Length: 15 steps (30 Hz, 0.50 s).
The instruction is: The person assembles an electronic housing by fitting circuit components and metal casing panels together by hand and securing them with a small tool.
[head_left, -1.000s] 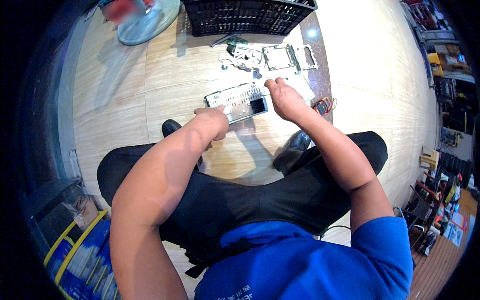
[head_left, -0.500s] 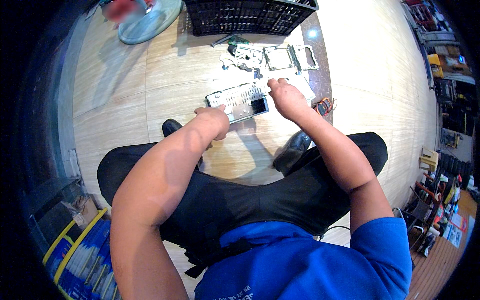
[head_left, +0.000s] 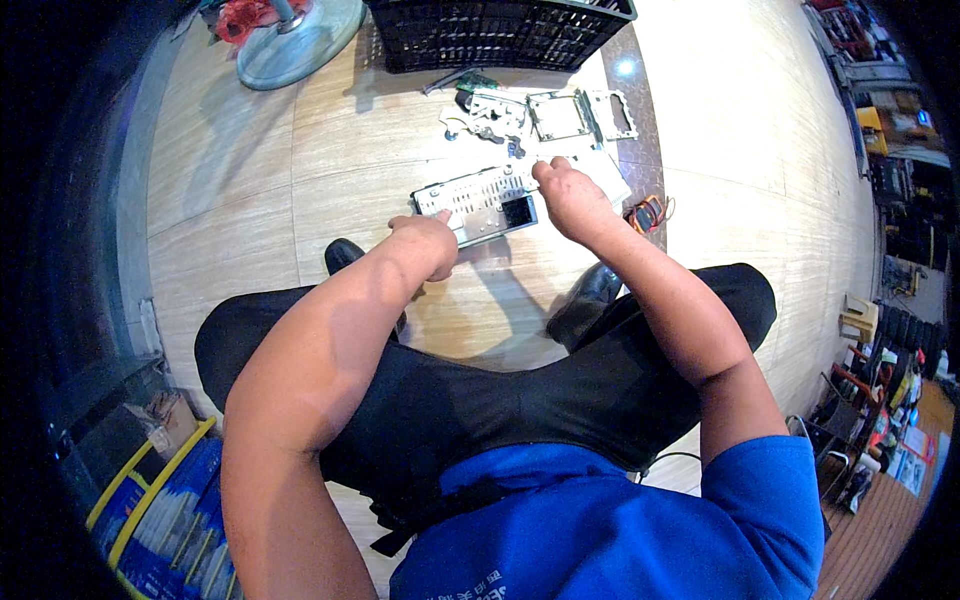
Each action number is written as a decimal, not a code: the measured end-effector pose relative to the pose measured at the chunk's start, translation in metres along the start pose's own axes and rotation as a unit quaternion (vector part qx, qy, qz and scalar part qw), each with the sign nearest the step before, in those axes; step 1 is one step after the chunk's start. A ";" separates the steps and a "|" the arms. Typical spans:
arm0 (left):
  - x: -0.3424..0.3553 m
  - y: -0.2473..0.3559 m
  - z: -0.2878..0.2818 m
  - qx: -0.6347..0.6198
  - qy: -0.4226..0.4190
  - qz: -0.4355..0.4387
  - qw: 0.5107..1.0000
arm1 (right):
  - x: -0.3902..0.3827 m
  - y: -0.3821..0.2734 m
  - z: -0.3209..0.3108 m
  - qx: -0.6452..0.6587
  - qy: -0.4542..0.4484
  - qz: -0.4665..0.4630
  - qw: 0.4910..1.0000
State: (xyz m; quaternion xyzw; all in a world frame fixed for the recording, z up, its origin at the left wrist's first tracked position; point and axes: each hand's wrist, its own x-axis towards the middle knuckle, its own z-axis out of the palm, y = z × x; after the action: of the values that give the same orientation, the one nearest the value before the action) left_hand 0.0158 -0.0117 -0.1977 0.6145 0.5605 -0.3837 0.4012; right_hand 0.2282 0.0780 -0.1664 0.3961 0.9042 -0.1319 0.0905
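Observation:
A long, flat metal casing [head_left: 480, 222] with rows of slots lies tilted on the floor between my feet. Its near right part has a dark square opening. My left hand [head_left: 427, 243] grips the casing's left end, one finger reaching over the top. Close by its right end, my right hand [head_left: 574, 198] is closed, fingers pinched together; whatever they hold is hidden. Just beyond lie a white mechanism with cables [head_left: 495, 112], a square metal frame [head_left: 560, 117] and a smaller frame plate [head_left: 616, 114]. A pale flat sheet [head_left: 612, 176] shows past my right hand.
A black plastic crate [head_left: 490, 42] stands at the far side, with a dark tool [head_left: 452, 79] before it. An orange-and-black device [head_left: 648, 213] rests right of my hand. Far left is a round stand base [head_left: 300, 52]. My black shoes [head_left: 585, 303] flank the near floor.
My right hand has shifted very slightly to the left. My left hand and the casing look unmoved.

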 end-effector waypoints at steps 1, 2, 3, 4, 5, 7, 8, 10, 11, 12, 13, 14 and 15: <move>-0.001 0.000 0.001 0.000 0.004 0.000 1.000 | 0.000 0.000 0.000 0.001 -0.003 -0.004 1.000; -0.001 0.000 0.001 0.001 0.007 0.000 1.000 | 0.000 0.001 0.000 0.002 -0.006 -0.007 1.000; -0.002 0.000 0.001 0.002 0.009 0.000 1.000 | -0.001 0.001 -0.001 0.005 -0.007 -0.012 1.000; -0.003 0.001 0.001 0.004 0.009 -0.001 1.000 | -0.001 0.002 -0.001 0.000 -0.014 -0.014 1.000; -0.003 0.001 0.000 0.004 0.008 -0.001 1.000 | -0.002 0.002 -0.001 -0.003 -0.019 -0.017 1.000; -0.005 0.001 -0.001 0.004 0.005 0.001 1.000 | -0.002 0.003 -0.001 -0.004 -0.024 -0.018 1.000; -0.005 0.001 -0.001 0.006 0.003 0.005 1.000 | -0.002 0.003 -0.002 -0.002 -0.024 -0.015 1.000; -0.007 0.000 -0.002 0.012 0.002 0.015 1.000 | -0.002 0.002 -0.002 0.004 -0.027 -0.007 1.000; -0.008 0.000 -0.002 0.016 0.004 0.020 1.000 | -0.002 0.002 -0.002 0.008 -0.032 -0.003 0.999; -0.009 0.000 -0.002 0.016 0.005 0.020 1.000 | -0.002 0.001 -0.003 0.012 -0.036 0.002 0.999; -0.009 0.000 -0.001 0.016 0.009 0.019 1.000 | -0.001 0.001 -0.003 0.012 -0.040 0.004 0.999; -0.009 0.001 -0.002 0.025 0.003 0.019 0.999 | -0.001 0.001 -0.004 0.012 -0.044 0.006 0.999; -0.008 0.001 -0.002 0.009 0.002 0.008 1.000 | 0.000 0.001 -0.004 0.010 -0.046 0.010 0.999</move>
State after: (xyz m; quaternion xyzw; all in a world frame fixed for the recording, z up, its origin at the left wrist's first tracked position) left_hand 0.0161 -0.0133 -0.1894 0.6235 0.5525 -0.3846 0.3977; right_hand 0.2286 0.0793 -0.1625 0.3998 0.8934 -0.1586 0.1296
